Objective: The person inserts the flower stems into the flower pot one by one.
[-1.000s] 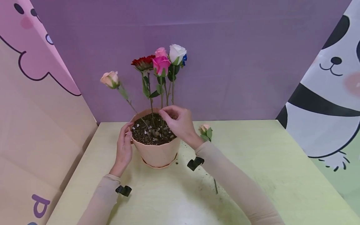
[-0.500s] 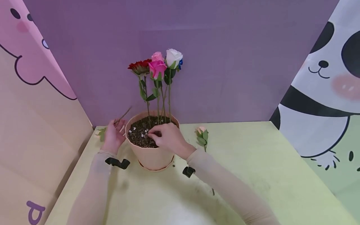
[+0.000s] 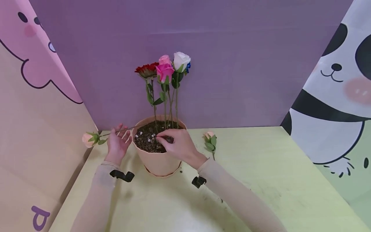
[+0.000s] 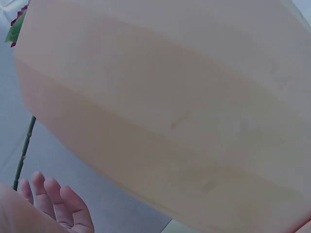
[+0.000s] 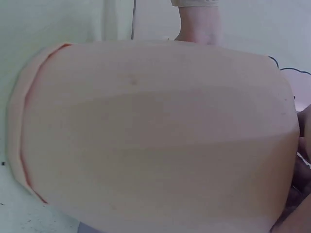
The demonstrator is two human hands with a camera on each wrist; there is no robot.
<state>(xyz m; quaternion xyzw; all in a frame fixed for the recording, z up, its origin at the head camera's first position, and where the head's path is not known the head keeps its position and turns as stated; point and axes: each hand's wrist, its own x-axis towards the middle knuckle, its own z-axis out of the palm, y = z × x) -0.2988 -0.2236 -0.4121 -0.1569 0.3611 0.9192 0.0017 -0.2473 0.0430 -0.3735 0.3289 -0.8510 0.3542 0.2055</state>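
Observation:
A peach flowerpot (image 3: 157, 162) with dark soil (image 3: 145, 138) and small stones holds several upright flowers: a red flower (image 3: 147, 70), pink roses (image 3: 164, 72) and a white rose (image 3: 181, 61). Left of it, a peach rose (image 3: 88, 139) lies almost level, its stem across my left hand (image 3: 118, 145), whose fingers are relaxed with the palm upward. In the left wrist view those fingers (image 4: 65, 201) hang by the green stem (image 4: 23, 155). My right hand (image 3: 179, 145) reaches over the soil, thumb and fingertips together; whether something small is between them is hidden.
Another peach rose (image 3: 210, 141) lies on the pale table (image 3: 246, 154) right of the pot, partly behind the right forearm. Soil crumbs are scattered near it. A purple backdrop (image 3: 232, 80) stands close behind, with a printed panel (image 3: 333, 129) at the right.
The peach rose has tipped out of the pot to the left, onto my left hand, which has left the pot's rim and turned palm up. My right hand has come down to the soil.

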